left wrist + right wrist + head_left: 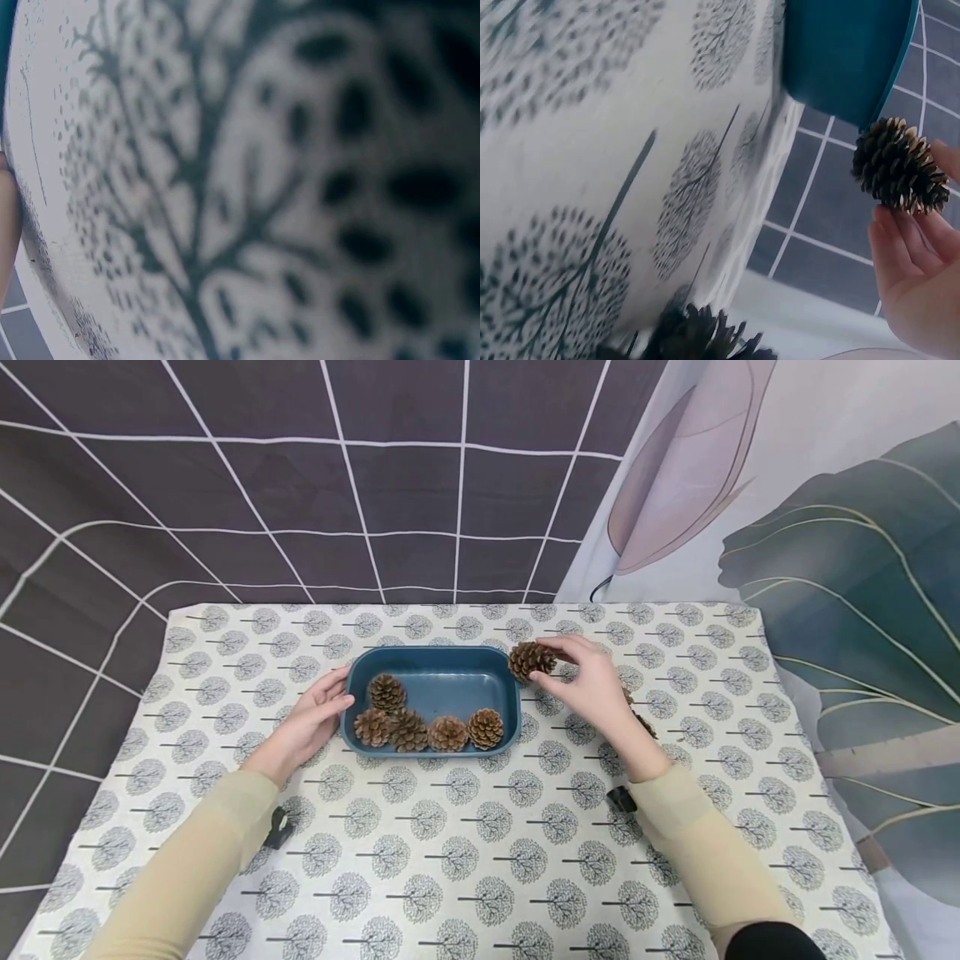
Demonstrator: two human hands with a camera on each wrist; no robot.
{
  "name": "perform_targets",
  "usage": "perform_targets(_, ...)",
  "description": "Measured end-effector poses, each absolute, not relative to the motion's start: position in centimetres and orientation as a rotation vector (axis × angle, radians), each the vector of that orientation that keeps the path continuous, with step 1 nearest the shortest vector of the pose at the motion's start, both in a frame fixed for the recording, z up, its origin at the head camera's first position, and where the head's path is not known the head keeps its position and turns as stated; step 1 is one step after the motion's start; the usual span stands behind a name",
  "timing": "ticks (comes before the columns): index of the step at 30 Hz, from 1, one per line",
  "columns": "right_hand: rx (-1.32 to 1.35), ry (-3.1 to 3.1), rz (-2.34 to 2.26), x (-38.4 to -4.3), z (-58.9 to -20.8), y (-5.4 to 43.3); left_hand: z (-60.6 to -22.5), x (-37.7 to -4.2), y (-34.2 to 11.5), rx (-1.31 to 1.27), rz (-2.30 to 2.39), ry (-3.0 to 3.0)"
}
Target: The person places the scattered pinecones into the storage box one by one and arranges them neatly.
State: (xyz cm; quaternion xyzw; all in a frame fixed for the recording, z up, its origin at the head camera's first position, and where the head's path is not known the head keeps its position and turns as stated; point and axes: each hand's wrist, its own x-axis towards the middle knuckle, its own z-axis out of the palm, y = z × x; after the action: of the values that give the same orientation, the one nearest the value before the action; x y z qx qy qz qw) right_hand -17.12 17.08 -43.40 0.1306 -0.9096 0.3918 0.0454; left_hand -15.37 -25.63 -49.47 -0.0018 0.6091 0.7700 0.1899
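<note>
A blue rectangular tub (435,655) stands on the patterned cloth, with several brown pine cones (447,733) lying along its near side and left end. My left hand (309,720) rests against the tub's left end, fingers along the outer wall and thumb at the rim. At the tub's right rim, my right hand (581,681) pinches another pine cone (531,661) between thumb and fingers. The right wrist view shows this held pine cone (900,166) up beside the tub wall (840,60). The left wrist view is mostly blurred cloth.
More pine cones (642,723) lie on the cloth under the right forearm, partly hidden by it; one pine cone (705,334) shows at the bottom of the right wrist view. The table (480,852) ends at a dark grid-patterned curtain (405,485) behind.
</note>
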Motion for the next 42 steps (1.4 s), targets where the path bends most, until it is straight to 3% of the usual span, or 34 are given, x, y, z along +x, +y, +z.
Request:
perform_targets(20, 0.458, -2.667, 1.392, -17.1, -42.4, 12.7, -49.4, -15.4, -25.7, 0.001, 2.144, 1.724)
perform_targets(42, 0.648, -2.828, 1.333, -17.6, -45.0, 6.7, -49.6, -15.4, -25.6, -0.002, 2.192, 1.676)
